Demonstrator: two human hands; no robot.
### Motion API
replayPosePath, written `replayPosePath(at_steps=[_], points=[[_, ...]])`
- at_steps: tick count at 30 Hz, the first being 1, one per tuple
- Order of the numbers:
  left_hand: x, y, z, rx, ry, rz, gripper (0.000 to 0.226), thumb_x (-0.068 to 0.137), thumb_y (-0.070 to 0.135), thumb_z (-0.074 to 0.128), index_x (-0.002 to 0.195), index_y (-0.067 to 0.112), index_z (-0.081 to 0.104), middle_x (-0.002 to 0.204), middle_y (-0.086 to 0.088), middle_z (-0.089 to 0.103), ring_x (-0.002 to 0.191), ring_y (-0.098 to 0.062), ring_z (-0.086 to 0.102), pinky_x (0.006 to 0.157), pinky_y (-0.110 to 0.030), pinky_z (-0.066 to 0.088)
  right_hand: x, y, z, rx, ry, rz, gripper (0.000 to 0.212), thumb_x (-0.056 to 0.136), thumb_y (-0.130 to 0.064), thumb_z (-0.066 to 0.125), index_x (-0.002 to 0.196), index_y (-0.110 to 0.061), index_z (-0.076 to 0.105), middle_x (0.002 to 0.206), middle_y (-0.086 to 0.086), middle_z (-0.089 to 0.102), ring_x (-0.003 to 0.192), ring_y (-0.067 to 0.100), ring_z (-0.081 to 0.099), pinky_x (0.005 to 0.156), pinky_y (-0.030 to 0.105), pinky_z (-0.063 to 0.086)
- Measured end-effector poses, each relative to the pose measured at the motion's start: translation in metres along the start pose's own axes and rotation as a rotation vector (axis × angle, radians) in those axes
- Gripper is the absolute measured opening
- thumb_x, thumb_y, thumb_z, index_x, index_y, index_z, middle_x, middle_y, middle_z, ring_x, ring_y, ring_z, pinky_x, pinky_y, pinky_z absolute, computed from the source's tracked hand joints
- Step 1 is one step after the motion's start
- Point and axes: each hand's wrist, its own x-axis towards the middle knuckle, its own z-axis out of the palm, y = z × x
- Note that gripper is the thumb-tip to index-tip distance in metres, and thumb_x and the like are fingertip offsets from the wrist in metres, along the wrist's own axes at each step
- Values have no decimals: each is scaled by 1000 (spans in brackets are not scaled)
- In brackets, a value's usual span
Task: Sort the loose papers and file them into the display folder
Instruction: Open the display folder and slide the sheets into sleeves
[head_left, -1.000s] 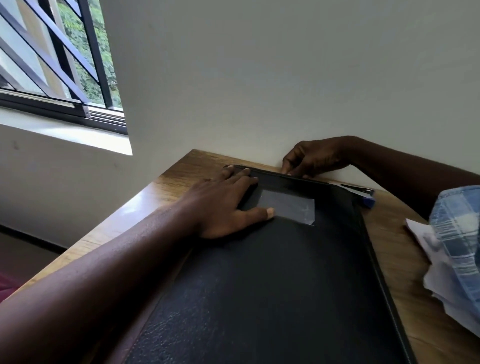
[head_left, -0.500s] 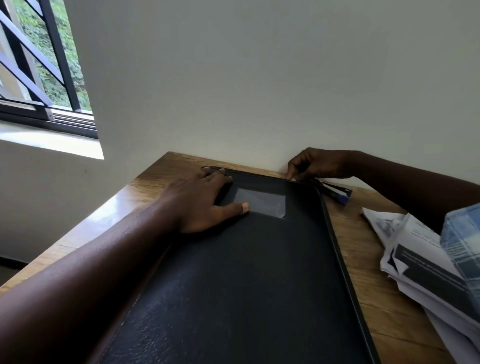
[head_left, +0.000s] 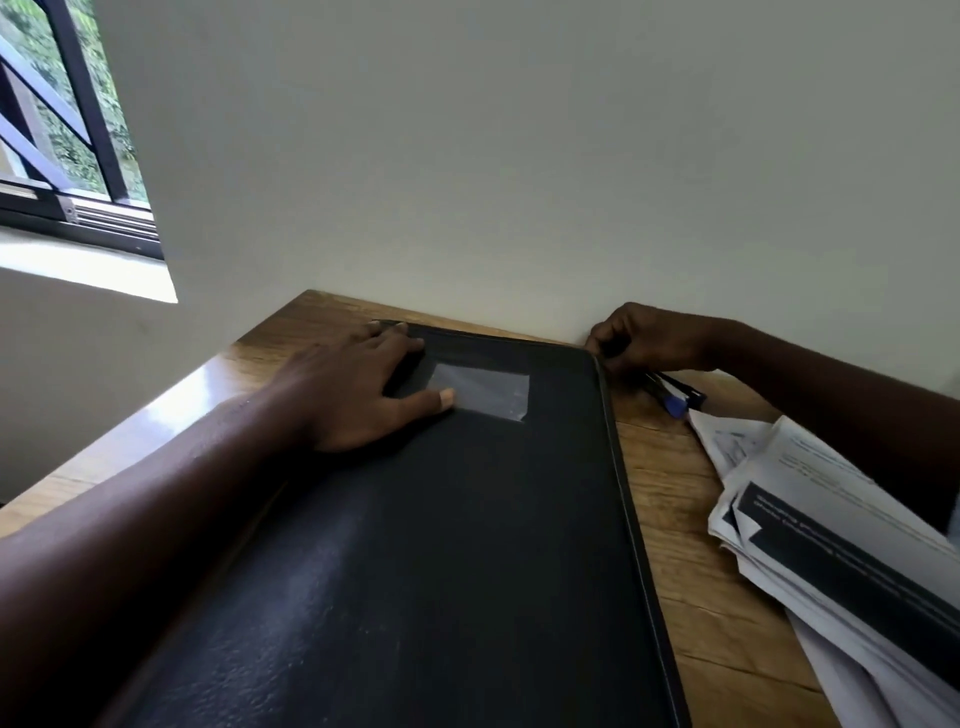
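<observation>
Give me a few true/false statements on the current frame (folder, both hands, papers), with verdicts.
1. The display folder lies closed on the desk. True.
2. The left hand rests flat on the folder's cover. True.
3. The right hand holds a sheet of paper. False: it grips the folder's far right corner.
4. The loose papers lie to the left of the folder. False: they are piled on the desk to its right.
5. The pens lie on the desk between the right hand and the papers. True.
</observation>
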Motion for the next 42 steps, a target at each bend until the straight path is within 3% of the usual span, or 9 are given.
replayPosePath(at_steps=[4,8,10,15,23,27,31,34,42], points=[[-1,6,0,22,-8,9,101,79,95,21,161,36,19,172,9,11,158,-12,9,124,-49,23,-17,-8,25,70,233,72,20,93,5,65,92,-8,80,88,8,77,71,6,68,63,21,54],[-1,9,-1,25,-4,5,100,83,92,26,163,33,20,172,9,10,158,-12,7,124,-47,20,-18,-19,45,-183,523,267,12,90,-19,71,91,-26,81,88,-13,73,90,11,64,96,41,46],[0,6,1,12,1,0,112,72,100,19,162,34,21,172,10,12,158,-12,8,124,-49,22,-24,-32,53,-290,619,358,11,86,-21,72,90,-28,80,88,-11,70,90,14,59,98,43,40],[6,-2,7,-29,42,-24,118,63,104,17,160,37,25,172,10,15,158,-15,12,122,-55,25,-49,-52,71,-121,612,365,15,74,-1,75,76,-15,81,74,2,76,74,14,69,72,31,53],[1,0,7,-49,37,-2,109,74,99,26,160,31,28,170,6,21,157,-19,16,121,-56,28,-85,-75,106,-96,685,409,5,80,-2,73,76,-2,76,74,12,73,75,23,70,63,29,50],[2,0,7,-49,53,8,101,81,94,32,158,29,31,169,4,24,156,-21,20,120,-56,28,-106,-81,124,-16,701,429,15,79,-10,74,81,4,73,76,15,74,76,30,71,73,45,59],[3,-2,7,-56,59,18,102,80,94,33,158,29,33,169,4,25,156,-22,21,121,-57,26,-126,-99,140,22,690,447,7,88,-13,75,84,-12,80,85,6,76,84,21,71,77,32,56],[4,-4,7,-54,57,18,108,74,98,29,158,30,34,169,4,26,155,-23,23,120,-57,27,-142,-112,152,72,709,442,8,92,-12,74,92,-16,81,91,-1,76,86,11,66,67,16,45],[6,-9,7,-72,60,49,127,59,107,21,157,28,37,167,2,30,153,-24,28,121,-55,28,-175,-128,189,85,816,366,13,90,-10,75,93,-20,82,86,-10,74,82,8,65,80,31,54]])
